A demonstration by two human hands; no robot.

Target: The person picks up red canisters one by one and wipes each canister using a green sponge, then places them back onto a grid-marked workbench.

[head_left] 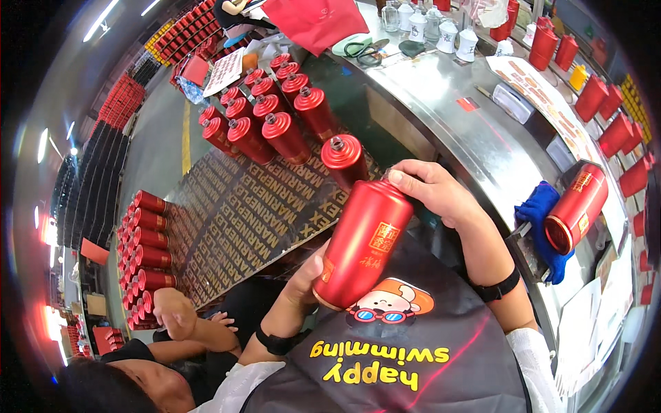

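A glossy red bottle (363,241) with gold square lettering is tilted in front of my dark apron (420,330). My left hand (307,279) grips it near its base, fingers mostly hidden behind it. At the upper end, my right hand (432,189) closes thumb and fingers around the neck. Just beyond stands another red bottle (344,160) with a clear glass neck, on a printed brown board (255,213). Several similar red bottles (284,138) are grouped farther back on that board.
To my right runs a metal worktable (458,131). On it a red bottle (577,208) lies against a blue cloth (540,213); scissors (365,51) and white bottles (447,36) are farther off. At left are stacked red bottles (150,237) and a co-worker's hand (175,313).
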